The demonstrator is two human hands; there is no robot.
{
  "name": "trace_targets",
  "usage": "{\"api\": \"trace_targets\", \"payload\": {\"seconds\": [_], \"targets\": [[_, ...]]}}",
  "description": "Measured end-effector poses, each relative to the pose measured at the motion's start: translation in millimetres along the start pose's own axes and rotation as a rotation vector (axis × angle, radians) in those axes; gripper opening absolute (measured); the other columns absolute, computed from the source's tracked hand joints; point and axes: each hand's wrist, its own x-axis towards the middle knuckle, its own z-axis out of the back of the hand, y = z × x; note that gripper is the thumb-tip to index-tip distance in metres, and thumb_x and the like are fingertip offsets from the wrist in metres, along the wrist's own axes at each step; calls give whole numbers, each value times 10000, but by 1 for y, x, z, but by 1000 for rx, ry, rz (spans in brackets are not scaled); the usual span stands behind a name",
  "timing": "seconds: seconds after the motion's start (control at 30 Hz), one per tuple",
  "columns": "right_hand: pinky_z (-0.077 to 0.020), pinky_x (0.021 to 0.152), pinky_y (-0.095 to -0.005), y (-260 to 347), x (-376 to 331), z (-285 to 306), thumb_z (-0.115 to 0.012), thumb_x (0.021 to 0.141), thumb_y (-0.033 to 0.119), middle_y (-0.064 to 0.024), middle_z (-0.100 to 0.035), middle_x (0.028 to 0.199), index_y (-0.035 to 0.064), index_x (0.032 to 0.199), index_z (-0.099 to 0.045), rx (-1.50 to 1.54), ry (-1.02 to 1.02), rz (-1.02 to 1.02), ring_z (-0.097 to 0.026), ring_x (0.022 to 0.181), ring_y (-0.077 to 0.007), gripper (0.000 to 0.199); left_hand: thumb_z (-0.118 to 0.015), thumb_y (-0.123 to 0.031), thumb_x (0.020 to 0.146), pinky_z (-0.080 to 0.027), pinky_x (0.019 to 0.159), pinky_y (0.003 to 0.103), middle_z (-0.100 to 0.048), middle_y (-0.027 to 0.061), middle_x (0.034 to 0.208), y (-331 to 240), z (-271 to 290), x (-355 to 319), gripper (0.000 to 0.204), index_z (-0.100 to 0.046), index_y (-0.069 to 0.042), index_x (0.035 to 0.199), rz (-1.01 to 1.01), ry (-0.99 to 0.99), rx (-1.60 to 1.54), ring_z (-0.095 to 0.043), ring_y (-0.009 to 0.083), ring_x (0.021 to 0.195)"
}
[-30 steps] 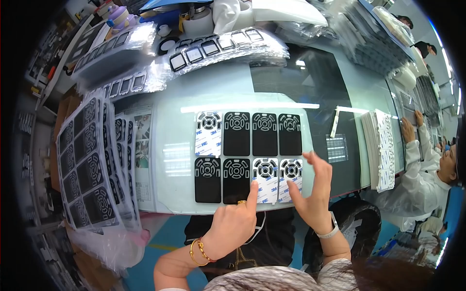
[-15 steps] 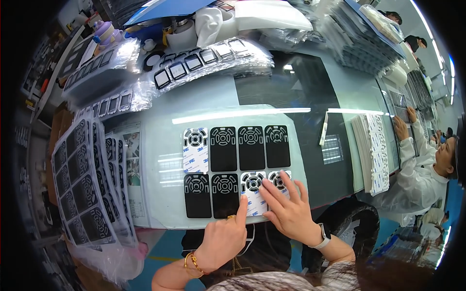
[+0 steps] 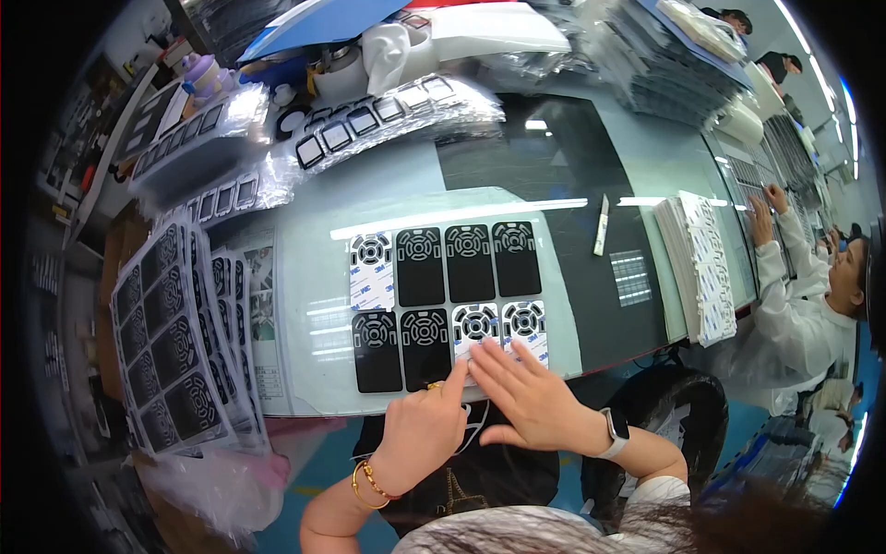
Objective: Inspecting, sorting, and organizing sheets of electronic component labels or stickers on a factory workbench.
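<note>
Two rows of rectangular black pieces (image 3: 472,277), with ring-shaped cut-outs at their tops, lie on the glass-like sheet (image 3: 323,212). In the near row, two neighbouring pieces are faced with white, blue-printed adhesive backing (image 3: 475,323); a third white-backed piece (image 3: 372,284) lies at the far left. My right hand (image 3: 540,404) rests flat and open over the lower part of the two near ones, hiding it. My left hand (image 3: 423,432) has its index finger stretched to the left edge of the inner one, its other fingers curled and nothing visible in them.
Stacked patterned sheets (image 3: 171,342) stand at the left. Film-wrapped frames (image 3: 369,120) lie behind. A white cutter-like tool (image 3: 602,226) lies on the dark mat (image 3: 591,175). A stack of white-backed sheets (image 3: 697,268) is at the right, beside a seated co-worker (image 3: 812,314).
My right hand has slid down toward me along the white-backed pieces, uncovering their ring patterns. My left index finger stays near the same edge. The whole view has shifted slightly.
</note>
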Motion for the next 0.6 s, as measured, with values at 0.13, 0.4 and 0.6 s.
{"api": "trace_targets", "payload": {"seconds": [0.13, 0.4, 0.6], "targets": [[-396, 1116, -474, 23, -32, 1, -670, 946, 337, -234, -534, 1416, -16, 1429, -471, 501, -156, 30, -486, 1366, -370, 630, -689, -85, 828, -529, 555, 383, -661, 120, 847, -35, 11, -12, 413, -618, -31, 1231, -258, -120, -369, -663, 280, 651], [-559, 627, -395, -39, -149, 3, -612, 897, 137, -124, -694, 758, 91, 991, -667, 126, 302, -571, -706, 718, -304, 118, -744, -74, 820, -536, 906, 383, -653, 195, 1266, -10, 7, -29, 460, -601, 4, 1250, -74, -287, -443, -685, 324, 1014], [-558, 772, -507, -151, -438, -69, -636, 871, 225, -200, -713, 879, 72, 905, -697, -440, 159, -1301, -691, 873, -407, 168, -541, -14, 988, -362, 1166, 382, -454, 165, 1527, 66, 12, -52, 516, -418, 46, 1486, 274, -484, -831, -428, 276, 1420]]}}
